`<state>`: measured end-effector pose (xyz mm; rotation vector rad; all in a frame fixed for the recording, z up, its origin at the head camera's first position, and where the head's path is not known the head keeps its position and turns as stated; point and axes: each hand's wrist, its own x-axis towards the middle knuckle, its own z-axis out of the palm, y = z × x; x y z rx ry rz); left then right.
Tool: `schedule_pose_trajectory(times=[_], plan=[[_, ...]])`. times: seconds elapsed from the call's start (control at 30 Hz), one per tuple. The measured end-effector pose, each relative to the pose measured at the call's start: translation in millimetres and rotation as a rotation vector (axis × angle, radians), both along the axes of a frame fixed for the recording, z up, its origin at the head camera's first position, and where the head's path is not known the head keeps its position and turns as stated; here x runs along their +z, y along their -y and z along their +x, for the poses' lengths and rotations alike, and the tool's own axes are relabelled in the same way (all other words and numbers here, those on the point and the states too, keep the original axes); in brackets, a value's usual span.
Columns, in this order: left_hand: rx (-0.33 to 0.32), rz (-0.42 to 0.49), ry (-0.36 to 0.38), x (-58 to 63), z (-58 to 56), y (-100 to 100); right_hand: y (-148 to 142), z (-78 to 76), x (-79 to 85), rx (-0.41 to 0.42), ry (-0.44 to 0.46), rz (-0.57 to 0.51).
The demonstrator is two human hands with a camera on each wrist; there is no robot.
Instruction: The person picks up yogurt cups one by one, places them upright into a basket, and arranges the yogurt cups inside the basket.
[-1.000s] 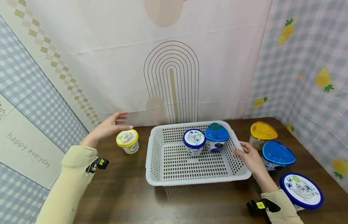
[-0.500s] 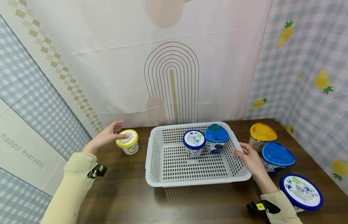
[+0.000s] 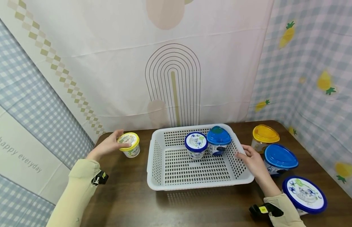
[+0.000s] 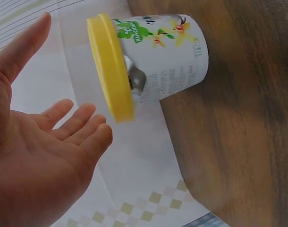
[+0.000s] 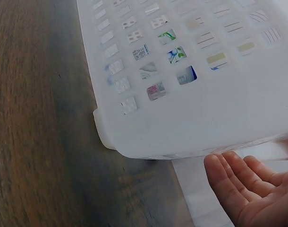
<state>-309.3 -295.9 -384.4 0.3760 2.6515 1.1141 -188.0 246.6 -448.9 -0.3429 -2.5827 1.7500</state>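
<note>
My left hand (image 3: 107,145) reaches to the small white tub with a yellow lid (image 3: 130,141) at the table's left. In the head view its thumb and fingers stand around the lid's left side. The left wrist view shows those fingers spread just short of the tub (image 4: 167,56), which has flowers printed on its wall. My right hand (image 3: 255,162) holds the right end of the white perforated basket (image 3: 197,182), thumb over the rim and fingers outside. Inside the basket are a round tub with a dark blue rim (image 3: 196,141) and a rounded-triangular tub with a blue lid (image 3: 218,136).
Right of the basket stand a yellow-lidded tub (image 3: 265,134), a blue-lidded tub (image 3: 280,156) and a larger round tub (image 3: 304,194) close by the right forearm. A patterned cloth (image 3: 122,78) hangs behind the brown table (image 3: 130,195).
My left hand has come down from above the yellow-lidded tub to beside its lid. The right hand and the basket have stayed put.
</note>
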Motion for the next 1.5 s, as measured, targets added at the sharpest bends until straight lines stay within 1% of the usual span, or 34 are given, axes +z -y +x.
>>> schedule_pose_trajectory(times=[0.13,0.27,0.43,0.6,0.8,0.93,1.07,1.2,1.4,1.5], plan=[[-0.002,-0.006,-0.005,-7.8,-3.3,-0.6,0.1,0.3,-0.7,0.002,0.007,-0.005],[0.013,-0.018,-0.012,-13.9,-6.0,-1.4,1.0,0.3,-1.0,0.004,0.017,-0.004],[0.040,-0.041,-0.034,-17.0,-8.3,-1.5,2.3,-0.6,-1.2,0.002,0.014,-0.002],[0.050,-0.072,-0.053,-19.4,-9.5,-0.1,2.4,-0.4,-0.1,0.001,0.015,0.003],[0.052,-0.066,-0.034,-24.7,-8.6,-0.3,2.0,0.8,2.1,0.006,0.009,0.003],[0.056,-0.067,-0.031,-25.3,-8.5,-3.3,2.0,1.4,2.4,0.003,0.007,0.006],[0.069,-0.068,0.003,-25.5,-9.0,-6.4,2.1,1.0,1.8,-0.003,0.009,-0.001],[0.086,-0.063,0.045,-28.4,-10.1,-7.0,2.3,0.6,1.0,-0.004,0.014,-0.020],[0.097,-0.055,0.061,-33.7,-12.1,-7.8,2.1,0.8,0.0,-0.006,0.014,-0.032],[0.098,-0.059,0.066,-34.5,-12.4,-9.3,1.7,0.9,0.0,-0.009,0.015,-0.032]])
